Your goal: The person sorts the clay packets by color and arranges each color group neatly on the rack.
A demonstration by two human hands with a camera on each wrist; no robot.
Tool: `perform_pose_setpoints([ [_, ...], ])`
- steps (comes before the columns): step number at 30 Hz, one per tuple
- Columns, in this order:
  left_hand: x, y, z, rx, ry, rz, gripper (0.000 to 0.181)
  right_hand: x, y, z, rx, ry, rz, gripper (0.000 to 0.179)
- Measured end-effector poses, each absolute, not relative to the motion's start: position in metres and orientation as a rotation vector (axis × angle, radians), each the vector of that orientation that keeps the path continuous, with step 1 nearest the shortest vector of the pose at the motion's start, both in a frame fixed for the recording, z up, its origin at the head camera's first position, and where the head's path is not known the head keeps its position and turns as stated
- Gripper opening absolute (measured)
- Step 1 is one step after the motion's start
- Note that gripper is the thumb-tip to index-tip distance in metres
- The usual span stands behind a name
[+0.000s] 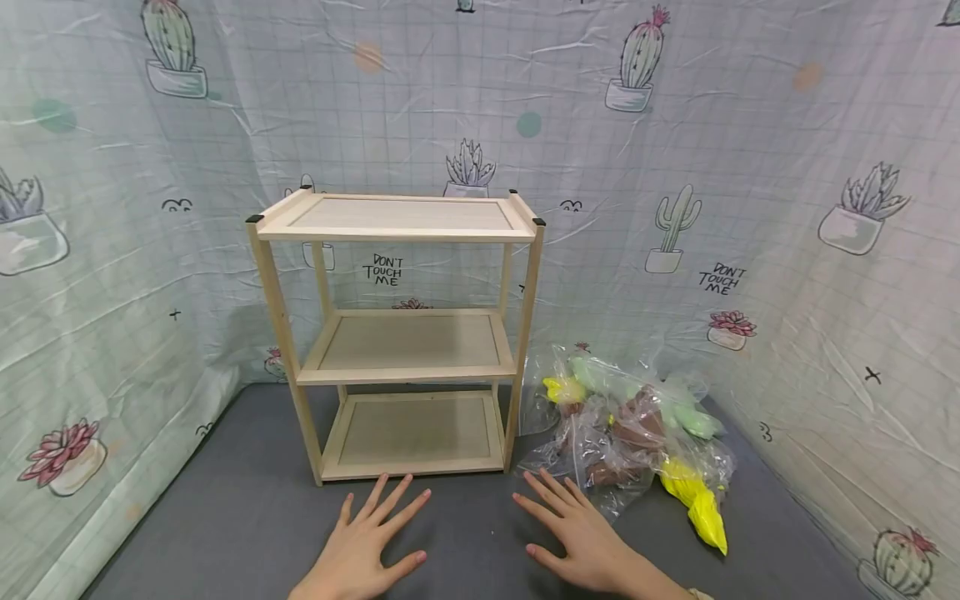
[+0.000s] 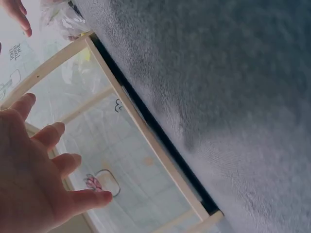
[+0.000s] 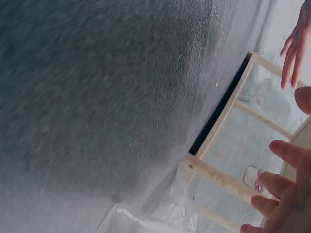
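Note:
A pale wooden rack (image 1: 401, 346) with three shelves and black corner caps stands on the dark grey surface in the head view. In front of its lower left side, my left hand (image 1: 363, 537) hovers with the fingers spread, holding nothing. My right hand (image 1: 577, 533) is likewise spread and bare, nearest to a heap of clear plastic bags (image 1: 600, 433) at the rack's right. Brown, light green and yellow items show through the plastic; their kind is unclear. Both wrist views show spread fingers, with the rack (image 2: 146, 128) beyond them.
A yellow wrapped bundle (image 1: 697, 504) pokes out at the heap's right front. Cloth walls (image 1: 787, 108) printed with cacti enclose the grey surface (image 1: 202, 517) at the back and both sides. The rack's top shelf (image 1: 405, 214) has a slightly raised wooden edge.

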State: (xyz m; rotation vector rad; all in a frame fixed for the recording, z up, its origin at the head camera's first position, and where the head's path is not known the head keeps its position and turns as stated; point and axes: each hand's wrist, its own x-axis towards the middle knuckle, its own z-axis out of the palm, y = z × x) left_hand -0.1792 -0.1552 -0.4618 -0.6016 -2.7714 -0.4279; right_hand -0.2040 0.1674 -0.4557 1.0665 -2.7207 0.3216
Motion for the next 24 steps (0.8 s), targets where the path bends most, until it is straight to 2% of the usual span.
perform_pose_setpoints([
  [17, -0.176, -0.173, -0.451, -0.597, -2.661, -0.48, 0.068, -0.208, 0.199, -0.453, 0.989, -2.584, 0.238, 0.06],
  [24, -0.178, -0.186, -0.449, -0.59, -2.503, -0.664, 0.067, -0.213, 0.215, -0.454, 0.902, -2.46, 0.229, 0.061],
])
